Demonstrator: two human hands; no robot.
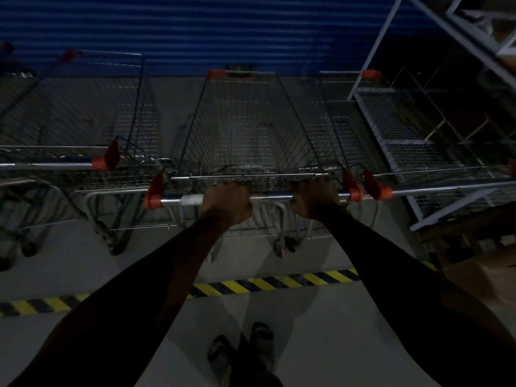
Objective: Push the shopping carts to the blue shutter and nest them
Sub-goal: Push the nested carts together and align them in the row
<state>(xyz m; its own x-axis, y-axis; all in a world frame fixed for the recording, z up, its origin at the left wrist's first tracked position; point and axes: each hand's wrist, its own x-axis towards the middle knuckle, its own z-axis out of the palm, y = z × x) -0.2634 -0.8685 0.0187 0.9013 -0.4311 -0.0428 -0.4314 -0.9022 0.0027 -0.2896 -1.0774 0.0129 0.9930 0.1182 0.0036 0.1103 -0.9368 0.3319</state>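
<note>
A wire shopping cart [245, 127] with orange corner caps stands straight ahead, its nose close to the blue shutter [195, 32]. My left hand [227, 202] and my right hand [314, 198] both grip its chrome handle bar [270, 195], a short gap between them. A second cart [83, 113] stands to the left, its handle a little further forward. A third cart [343, 121] sits tight against the right side, its orange handle cap beside mine. All face the shutter.
A white metal rack [396, 113] with mesh shelves leans in at the right, close to the right cart. Yellow-and-black hazard tape [268, 283] crosses the grey floor behind the carts. My feet [243, 350] stand behind the tape.
</note>
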